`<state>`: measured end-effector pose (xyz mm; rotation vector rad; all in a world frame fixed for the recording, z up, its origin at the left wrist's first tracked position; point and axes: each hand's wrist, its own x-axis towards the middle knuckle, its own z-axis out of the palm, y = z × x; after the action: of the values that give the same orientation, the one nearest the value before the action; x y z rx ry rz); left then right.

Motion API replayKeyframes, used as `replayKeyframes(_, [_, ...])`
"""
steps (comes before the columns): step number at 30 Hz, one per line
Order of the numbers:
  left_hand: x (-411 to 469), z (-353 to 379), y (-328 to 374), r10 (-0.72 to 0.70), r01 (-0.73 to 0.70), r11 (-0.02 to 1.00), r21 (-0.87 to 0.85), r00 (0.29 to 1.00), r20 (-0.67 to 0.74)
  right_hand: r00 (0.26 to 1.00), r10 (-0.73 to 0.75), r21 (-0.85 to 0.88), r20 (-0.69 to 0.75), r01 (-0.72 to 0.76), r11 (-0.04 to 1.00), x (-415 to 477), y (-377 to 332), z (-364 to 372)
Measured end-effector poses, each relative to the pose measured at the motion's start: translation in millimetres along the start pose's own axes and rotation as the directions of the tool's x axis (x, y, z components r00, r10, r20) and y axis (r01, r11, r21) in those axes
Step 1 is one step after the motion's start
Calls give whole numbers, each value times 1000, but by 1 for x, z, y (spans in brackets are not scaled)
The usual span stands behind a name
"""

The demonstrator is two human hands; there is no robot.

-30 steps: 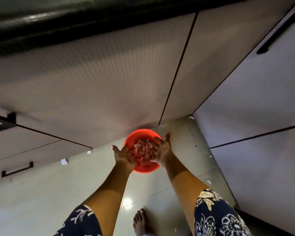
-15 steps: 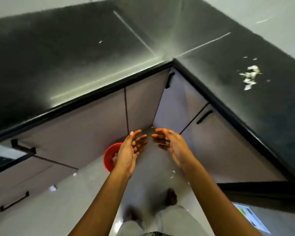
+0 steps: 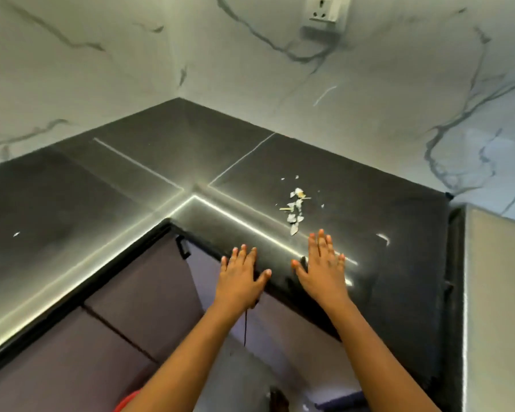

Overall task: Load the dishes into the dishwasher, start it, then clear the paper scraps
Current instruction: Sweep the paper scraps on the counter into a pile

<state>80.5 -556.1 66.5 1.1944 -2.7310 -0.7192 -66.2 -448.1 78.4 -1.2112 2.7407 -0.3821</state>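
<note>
— Where are the hands?
— Lower middle of the frame. The left hand (image 3: 240,275) lies flat, fingers spread, over the front edge of the dark tabletop (image 3: 101,188). The right hand (image 3: 321,269) is flat too, just to its right and further onto the surface. Both are empty and apart from each other. I cannot tell whether the palms press the surface or hover just above it.
— And the paper scraps?
— The paper scraps (image 3: 295,208) sit in a small loose cluster on the tabletop, mid-frame, just above the right hand's fingertips and untouched. One stray fleck (image 3: 16,234) lies far off at the left.
— Anything else?
— A wall socket (image 3: 324,8) at the top on the veined marble wall (image 3: 72,69), cabinet doors (image 3: 137,292) below the tabletop's edge, and a red rim (image 3: 128,401) at the bottom edge.
</note>
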Motion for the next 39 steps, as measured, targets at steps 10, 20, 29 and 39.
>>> replayKeyframes(10, [144,22,45,-61,63,978,197,998,-15,994,87,-9,72,-86,996,147,36,15])
replayKeyframes(20, [227,0,39,2,-2,1000,18,1000,-22,984,-68,191,166,35,981,232,39,2])
replayKeyframes(29, [231,-14,-27,-154,189,971,144,963,-222,870,-396,74,295,393,917,317,40,2])
replayKeyframes(39, [224,-16,-26,-69,86,994,73,976,-208,554,-725,228,409,707,669,221,33,-7])
